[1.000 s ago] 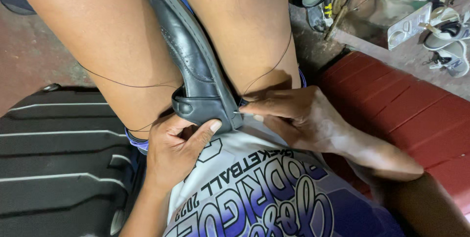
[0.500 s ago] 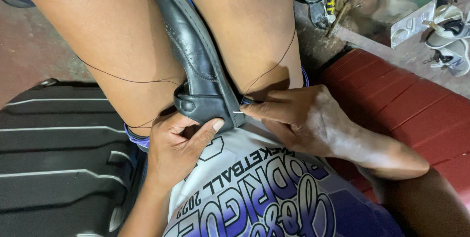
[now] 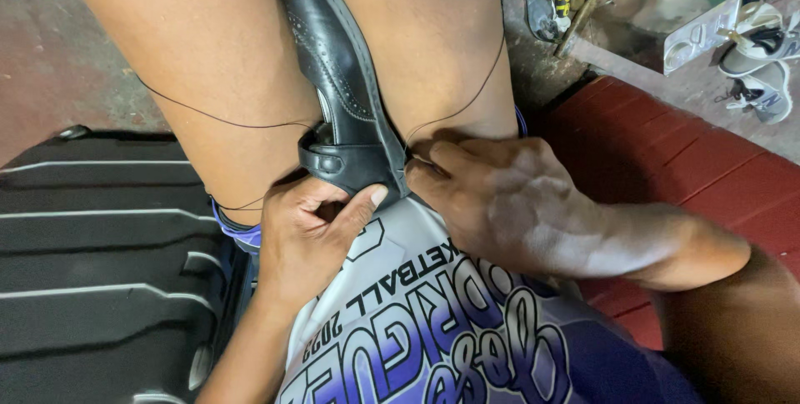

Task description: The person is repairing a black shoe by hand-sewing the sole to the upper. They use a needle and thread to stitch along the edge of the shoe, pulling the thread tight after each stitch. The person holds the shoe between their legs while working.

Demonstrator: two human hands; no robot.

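The right hand point(image 3: 508, 204) has slid closer against the black shoe point(image 3: 346, 112) heel — thread point(image 3: 467, 104) drawn tauter.

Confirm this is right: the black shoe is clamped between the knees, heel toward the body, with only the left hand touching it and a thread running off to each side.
Not quite. The head view shows both hands on the black shoe: the left hand grips the heel, the right hand pinches its edge. The rest stands, including the thread.

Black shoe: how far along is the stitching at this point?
Done: thread already leaves both sides of the black shoe clamped between the knees. In hand: left hand grips the heel; right hand pinches at its edge. Left: the finished length of the seam cannot be told.
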